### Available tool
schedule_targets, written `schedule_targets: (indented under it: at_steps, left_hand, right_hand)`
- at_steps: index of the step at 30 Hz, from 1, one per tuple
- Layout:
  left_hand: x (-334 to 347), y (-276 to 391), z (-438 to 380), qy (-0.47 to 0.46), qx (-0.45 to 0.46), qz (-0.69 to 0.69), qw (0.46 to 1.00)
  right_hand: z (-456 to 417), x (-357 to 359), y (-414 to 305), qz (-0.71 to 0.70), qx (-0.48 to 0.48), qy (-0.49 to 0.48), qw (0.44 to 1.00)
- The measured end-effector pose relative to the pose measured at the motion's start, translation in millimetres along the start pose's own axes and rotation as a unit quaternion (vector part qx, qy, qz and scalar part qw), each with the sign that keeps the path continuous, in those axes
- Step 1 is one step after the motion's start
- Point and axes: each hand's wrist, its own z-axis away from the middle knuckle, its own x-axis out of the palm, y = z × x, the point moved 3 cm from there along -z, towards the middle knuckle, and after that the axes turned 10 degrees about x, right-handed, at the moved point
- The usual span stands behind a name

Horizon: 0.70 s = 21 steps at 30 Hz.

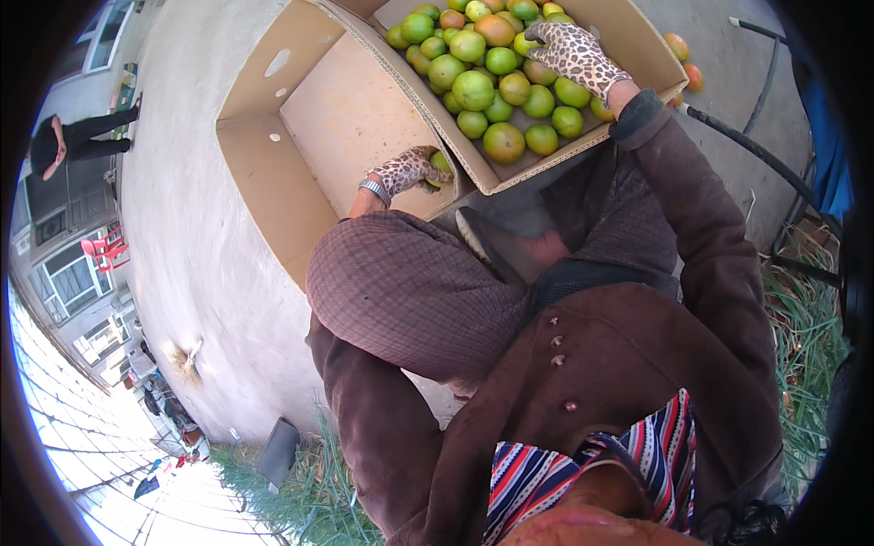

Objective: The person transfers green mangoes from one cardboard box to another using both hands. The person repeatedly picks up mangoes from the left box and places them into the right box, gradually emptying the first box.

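In a leopard-print glove, my left hand point(405, 170) is curled around a green tomato point(440, 168) at the near right corner of the left cardboard box point(348, 109). No other tomatoes show in that box. My right hand point(570, 57), gloved the same way, is over the right cardboard box point(471, 158), which holds many green and some orange-tinged tomatoes point(473, 90). Its fingertips touch a yellow-green tomato point(523, 44); whether they grip it is not clear. The two boxes stand side by side, their walls meeting.
Several reddish tomatoes point(694, 78) lie on the concrete ground point(184, 177) beyond the right box. Dark metal tubing point(751, 147) stands at the right. My plaid-covered knee point(410, 293) is close to the left box. A person point(82, 140) and a red chair point(106, 250) are farther off, at left.
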Motion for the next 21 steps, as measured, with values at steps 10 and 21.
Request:
schedule_targets:
  at_steps: [10, 21]
  left_hand:
    - [4.7, 1.4, -12.5, 0.004, -0.011, -0.241, 0.971]
    - [-7.5, -27.8, -21.8, 0.078, -0.031, -0.086, 0.993]
  right_hand:
    - [-4.6, 1.9, -3.9, 0.001, -0.019, 0.041, 0.999]
    - [16.7, 51.0, -64.1, 0.228, -0.190, -0.078, 0.952]
